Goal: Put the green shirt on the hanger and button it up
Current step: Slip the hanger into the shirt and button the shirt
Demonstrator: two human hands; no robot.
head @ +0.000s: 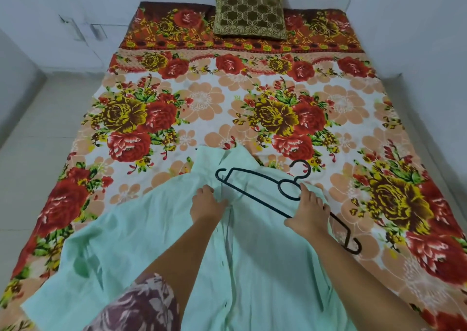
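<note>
Here we are over the bed, and the pale mint-green button-front cotton shirt (252, 267) lies spread open on the floral red, orange and white bedsheet (252, 98), collar pointing away from the person. The thin black plastic hanger (262, 202) sits slanted on top of the shirt's collar end, hook aimed up the bed. The right hand (309, 213) has its fingers wrapped round the hanger's lower bar, and one hooked end pokes out past the hand over the sheet. The left hand (207, 205) is curled into the shirt fabric beside the placket, bunching it. The shirt front is open (buttons undone). A square olive-and-gold patterned cushion (250, 8) rests at the head.
</note>
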